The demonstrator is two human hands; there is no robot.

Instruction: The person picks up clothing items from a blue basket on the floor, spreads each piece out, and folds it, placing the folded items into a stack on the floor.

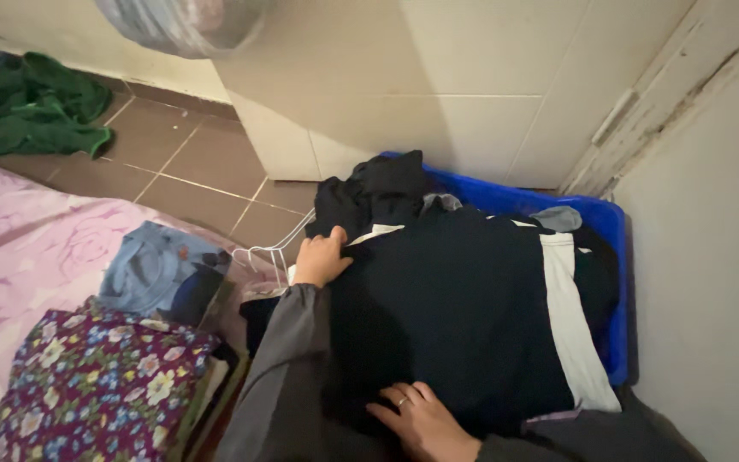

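A black garment with a white stripe [472, 316] lies spread over a blue plastic tub [611, 231] filled with dark clothes. My left hand [321, 257], in a grey sleeve, grips the garment's upper left edge near a white collar strip. My right hand [421, 419], wearing a ring, lies flat on the garment's near edge with its fingers apart. More black clothing [378, 192] is bunched at the tub's far left corner.
A pink bedsheet [19, 248] covers the left side and carries a folded purple floral cloth [100, 385] and a blue garment [160, 269]. A white wire hanger [267, 248] lies beside the tub. Green cloth [27, 107] sits on the brown floor tiles. White walls stand behind and to the right.
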